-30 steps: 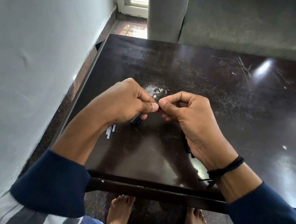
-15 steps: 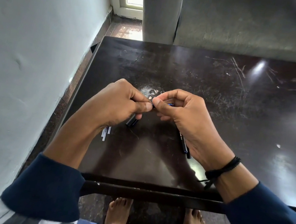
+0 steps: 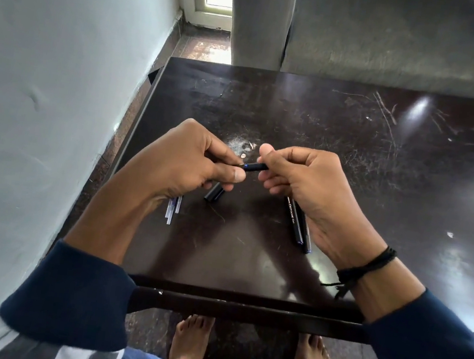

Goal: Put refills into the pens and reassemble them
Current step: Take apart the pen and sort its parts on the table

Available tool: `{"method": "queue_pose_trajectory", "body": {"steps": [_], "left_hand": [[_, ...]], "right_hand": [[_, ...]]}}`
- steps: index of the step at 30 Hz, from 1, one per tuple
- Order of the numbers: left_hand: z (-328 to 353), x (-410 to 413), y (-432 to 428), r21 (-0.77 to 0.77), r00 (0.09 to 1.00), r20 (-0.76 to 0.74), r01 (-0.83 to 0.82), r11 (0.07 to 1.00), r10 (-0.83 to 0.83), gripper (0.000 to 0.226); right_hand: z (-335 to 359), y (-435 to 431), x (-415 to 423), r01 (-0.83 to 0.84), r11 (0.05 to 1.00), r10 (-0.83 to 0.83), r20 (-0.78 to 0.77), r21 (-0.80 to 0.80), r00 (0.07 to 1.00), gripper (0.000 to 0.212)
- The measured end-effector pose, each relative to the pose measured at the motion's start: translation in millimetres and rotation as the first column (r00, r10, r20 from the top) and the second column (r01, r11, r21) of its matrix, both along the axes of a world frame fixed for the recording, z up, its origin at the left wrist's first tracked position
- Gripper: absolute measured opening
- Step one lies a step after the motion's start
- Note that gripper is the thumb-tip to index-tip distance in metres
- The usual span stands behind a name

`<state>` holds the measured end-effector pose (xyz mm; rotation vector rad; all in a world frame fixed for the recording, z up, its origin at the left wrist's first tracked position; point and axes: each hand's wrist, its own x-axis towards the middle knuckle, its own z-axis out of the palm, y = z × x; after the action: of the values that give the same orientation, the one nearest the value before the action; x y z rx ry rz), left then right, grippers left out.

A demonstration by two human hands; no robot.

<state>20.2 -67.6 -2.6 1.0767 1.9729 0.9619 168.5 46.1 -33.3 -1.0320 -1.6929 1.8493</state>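
My left hand (image 3: 190,161) is closed around a black pen barrel (image 3: 214,192), whose lower end sticks out below the fist. My right hand (image 3: 304,185) pinches a short black pen piece with a blue ring (image 3: 257,167) between thumb and fingers. Its left end points at my left fingertips, a small gap away. Two more black pens (image 3: 295,220) lie side by side on the table, partly hidden under my right palm. A few thin clear refills (image 3: 172,208) lie under my left wrist.
The dark, scratched table (image 3: 355,140) stands against a white wall (image 3: 45,94) on the left. Its front edge (image 3: 242,311) is close to me, with my bare feet below it. A grey sofa (image 3: 399,35) stands behind the table.
My hands, pressed together over the pen a second ago, have drawn slightly apart. The short black piece now shows between them in my right fingers.
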Motion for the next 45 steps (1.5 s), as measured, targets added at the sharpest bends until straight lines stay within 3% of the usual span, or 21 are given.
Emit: {"method": "queue_pose_trajectory", "body": {"steps": [7, 12, 18, 35, 40, 45], "left_hand": [[-0.5, -0.5, -1.1, -0.018, 1.0, -0.016, -0.003, 1.0, 0.003, 0.014], [0.5, 1.6, -0.7, -0.01, 0.999, -0.026, -0.041, 0.999, 0.041, 0.016], [2.6, 1.8, -2.1, -0.009, 0.999, -0.021, -0.047, 0.999, 0.047, 0.016], [2.4, 1.7, -0.8, 0.002, 0.995, -0.06, -0.076, 0.997, 0.076, 0.017], [2.0, 2.3, -0.4, 0.0, 0.994, -0.066, -0.086, 0.996, 0.086, 0.019], [1.9, 2.5, -0.9, 0.002, 0.994, -0.074, -0.08, 0.997, 0.08, 0.021]], "right_hand": [[1.0, -0.5, 1.4, -0.023, 0.999, 0.024, -0.023, 0.046, 0.999, 0.007], [1.8, -0.5, 1.7, -0.007, 1.0, 0.006, 0.013, 0.021, 1.0, 0.019], [3.0, 0.1, 3.2, -0.042, 0.998, 0.043, -0.016, 0.056, 0.999, 0.004], [5.3, 3.4, 3.9, -0.014, 1.0, 0.014, 0.0, -0.004, 1.0, 0.013], [5.2, 1.7, 4.7, -0.035, 0.998, 0.035, 0.004, 0.044, 0.999, 0.003], [5.1, 2.0, 4.6, -0.033, 0.999, 0.033, -0.002, 0.026, 0.999, 0.013]]}}
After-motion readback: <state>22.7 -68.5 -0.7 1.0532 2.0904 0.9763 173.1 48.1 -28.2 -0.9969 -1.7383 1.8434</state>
